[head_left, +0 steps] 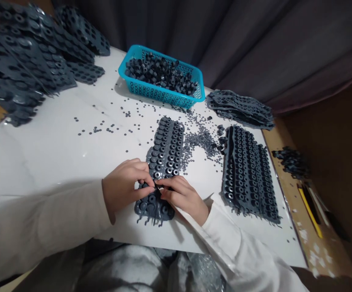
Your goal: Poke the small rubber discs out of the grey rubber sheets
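A dark grey moulded rubber sheet [167,140] with rows of round, ring-topped knobs lies in front of me on the white table. My left hand [130,182] comes over its near part from the left, thumb and forefinger pinched on a small dark rubber piece. From the right, my right hand [183,196] meets it there, its thumb and fingertips closed on the same spot. The fingers hide most of that piece, and I cannot tell whether it is still joined to the sheet. Thin curled strands stick out of the sheet's near edge.
A turquoise basket [166,96] full of dark rubber pieces stands at the back. Small grey discs [203,140] are scattered over the table. More knobbed sheets [250,174] lie at right, a flat stack [239,107] behind them, and a large pile [26,61] back left. Yellow-handled tool [310,211] far right.
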Tool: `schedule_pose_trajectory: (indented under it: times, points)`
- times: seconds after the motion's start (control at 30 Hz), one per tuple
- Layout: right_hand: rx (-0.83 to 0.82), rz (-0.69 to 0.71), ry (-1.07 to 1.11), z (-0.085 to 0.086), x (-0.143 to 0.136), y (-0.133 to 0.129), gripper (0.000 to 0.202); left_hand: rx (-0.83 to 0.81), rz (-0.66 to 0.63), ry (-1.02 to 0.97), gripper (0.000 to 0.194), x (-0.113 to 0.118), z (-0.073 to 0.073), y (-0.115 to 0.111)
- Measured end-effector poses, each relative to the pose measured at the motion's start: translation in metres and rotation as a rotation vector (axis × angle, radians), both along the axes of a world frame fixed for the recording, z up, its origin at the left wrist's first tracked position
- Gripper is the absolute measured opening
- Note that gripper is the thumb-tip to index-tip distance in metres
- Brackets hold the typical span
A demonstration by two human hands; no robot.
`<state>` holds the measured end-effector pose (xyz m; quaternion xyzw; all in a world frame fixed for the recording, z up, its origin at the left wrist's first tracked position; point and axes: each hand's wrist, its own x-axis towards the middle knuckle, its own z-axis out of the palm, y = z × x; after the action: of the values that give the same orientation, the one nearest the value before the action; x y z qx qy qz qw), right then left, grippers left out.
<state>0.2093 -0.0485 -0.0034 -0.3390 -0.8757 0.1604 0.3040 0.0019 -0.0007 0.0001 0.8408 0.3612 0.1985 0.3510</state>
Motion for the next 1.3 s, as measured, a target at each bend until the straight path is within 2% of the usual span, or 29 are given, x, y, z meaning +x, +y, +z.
schedule_pose_trajectory:
  times: [0.1,0.3,0.47,0.57,0.63,0.7,0.8,0.93,1.03,1.17,1.3]
  points:
    - [-0.068,-0.036,0.074,0.0,0.0,-0.002,0.01,0.004,-0.001,-0.02,0.014,0.0,0.0,-0.001]
    - [-0.425,-0.222,0.498,0.006,0.0,-0.006,0.003,-0.005,-0.018,-0.021,0.009,-0.001,0.002,0.002]
    - [-0.416,-0.332,0.623,0.006,0.002,-0.005,0.003,-0.027,-0.097,-0.031,0.009,-0.004,0.006,0.004]
    - [-0.372,-0.398,0.625,0.004,0.005,-0.003,0.004,-0.068,-0.061,-0.073,0.01,-0.008,0.011,0.005]
    - [-0.364,-0.432,0.638,0.004,0.006,-0.003,0.005,-0.088,0.015,-0.072,0.013,-0.011,0.016,0.009]
    - [-0.373,-0.448,0.657,0.004,0.006,-0.003,0.005,-0.067,0.11,-0.029,0.018,-0.011,0.022,0.02]
    - [-0.394,-0.452,0.671,0.005,0.006,-0.003,0.005,0.055,0.191,0.077,0.027,0.001,0.028,0.054]
    - [-0.42,-0.463,0.636,0.004,0.007,-0.003,0.009,0.268,0.252,0.272,0.035,0.042,0.024,0.116]
    - [-0.436,-0.486,0.616,0.004,0.009,-0.003,0.01,0.213,0.287,0.362,0.023,0.066,0.015,0.147]
    - [-0.459,-0.497,0.619,0.005,0.011,-0.001,0.012,0.224,0.267,0.329,0.01,0.072,0.01,0.155]
    - [-0.475,-0.495,0.617,0.007,0.011,0.001,0.013,0.329,0.33,0.228,0.015,0.068,0.018,0.158]
